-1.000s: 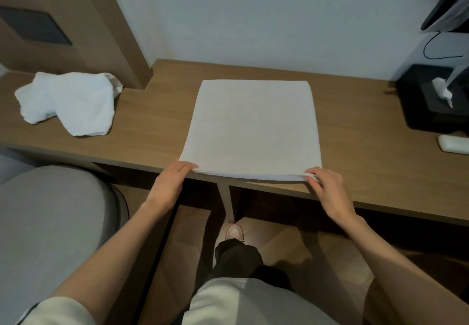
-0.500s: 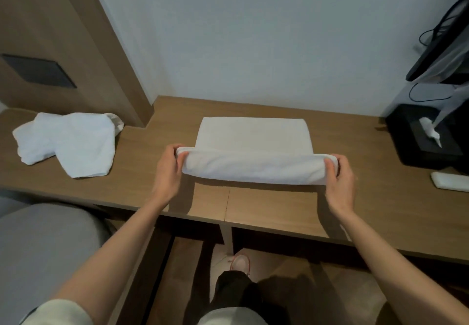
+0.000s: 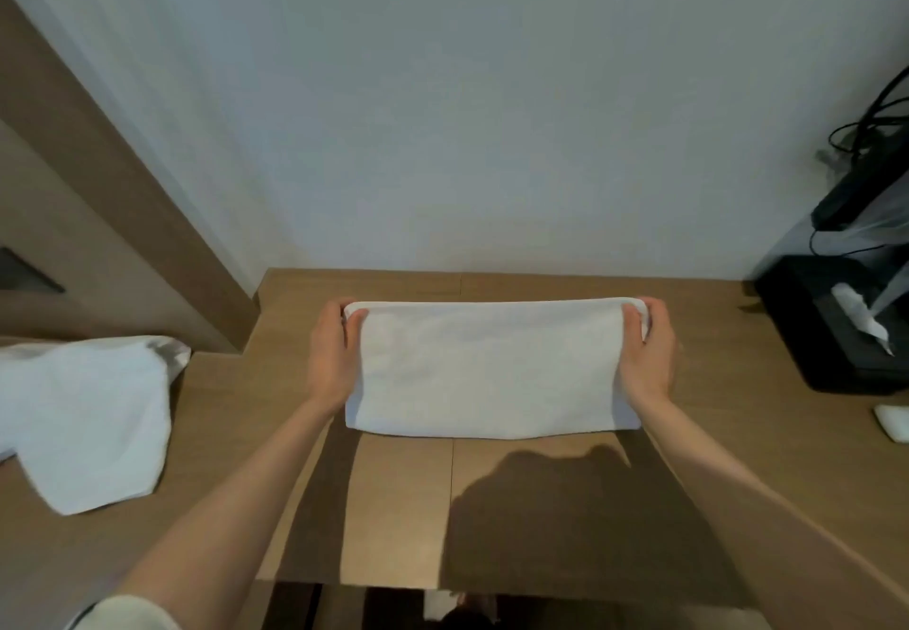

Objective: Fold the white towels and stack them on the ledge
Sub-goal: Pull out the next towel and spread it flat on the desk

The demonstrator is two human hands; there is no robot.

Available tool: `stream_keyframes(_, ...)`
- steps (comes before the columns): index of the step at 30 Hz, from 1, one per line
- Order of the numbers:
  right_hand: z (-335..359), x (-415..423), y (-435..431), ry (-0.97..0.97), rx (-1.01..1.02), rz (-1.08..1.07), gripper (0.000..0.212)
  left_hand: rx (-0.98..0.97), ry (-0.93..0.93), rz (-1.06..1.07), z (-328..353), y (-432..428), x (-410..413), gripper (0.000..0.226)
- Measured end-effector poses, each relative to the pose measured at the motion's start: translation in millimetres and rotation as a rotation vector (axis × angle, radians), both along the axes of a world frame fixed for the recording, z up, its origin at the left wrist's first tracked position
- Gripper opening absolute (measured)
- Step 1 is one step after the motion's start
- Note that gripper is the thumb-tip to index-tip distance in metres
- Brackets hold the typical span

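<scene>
A white towel [image 3: 492, 368] lies folded in half on the wooden ledge [image 3: 403, 506], its folded edge toward me. My left hand [image 3: 334, 354] pinches its far left corner, thumb on top. My right hand [image 3: 647, 351] pinches the far right corner in the same way. A second white towel [image 3: 88, 418] lies crumpled and unfolded on the ledge at the left.
A white wall rises right behind the ledge. A wooden panel [image 3: 98, 216] stands at the back left. At the right are a black box [image 3: 831, 329] with white tissue, cables above it, and a small white object [image 3: 893, 422].
Both hands lifted the towel's near edge and carried it away from me onto the far edge, halving the towel. The camera moved closer over the ledge.
</scene>
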State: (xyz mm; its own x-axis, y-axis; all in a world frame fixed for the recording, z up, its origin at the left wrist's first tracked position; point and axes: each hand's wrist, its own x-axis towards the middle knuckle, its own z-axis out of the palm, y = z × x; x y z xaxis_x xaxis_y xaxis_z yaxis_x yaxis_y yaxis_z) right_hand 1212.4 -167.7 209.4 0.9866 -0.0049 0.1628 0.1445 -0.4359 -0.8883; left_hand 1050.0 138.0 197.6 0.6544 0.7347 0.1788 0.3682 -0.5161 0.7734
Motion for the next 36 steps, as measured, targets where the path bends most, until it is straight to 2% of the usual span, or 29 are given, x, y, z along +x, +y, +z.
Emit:
stream_keyframes(5, -12.5, 26.9, 14.8, 0.058, -0.08, 0.009, 0.015, -0.022, 0.04, -0.041, -18.9, 19.8, 30.3, 0.006)
stream_keyframes(9, -26.5, 50.1, 23.8, 0.168, -0.267, 0.071, 0.026, -0.075, 0.181, -0.053, -41.8, 30.7, 47.0, 0.019)
stream_keyframes(16, -46.4, 68.6, 32.0, 0.347, -0.41, 0.098, 0.024, -0.025, 0.351, -0.096, -61.2, 38.6, 62.6, 0.018)
stream_keyframes(23, -59.5, 79.0, 40.9, 0.254, -0.64, -0.016, 0.028, -0.025, 0.304, -0.094, -61.4, 44.7, 69.6, 0.025)
stream_keyframes(27, -63.0, 88.5, 47.1, 0.309, -0.627, -0.113, 0.027, 0.004, 0.315, -0.077, -59.4, 44.2, 74.9, 0.024)
stream_keyframes(30, -60.4, 97.4, 50.3, 0.444, -0.492, -0.166, 0.026, -0.045, 0.303, -0.029, -57.4, 43.2, 79.3, 0.019)
stream_keyframes(36, -56.6, 95.9, 45.4, 0.564, -0.317, -0.24, 0.02, -0.195, 0.322, 0.09, -55.9, 41.4, 83.7, 0.033)
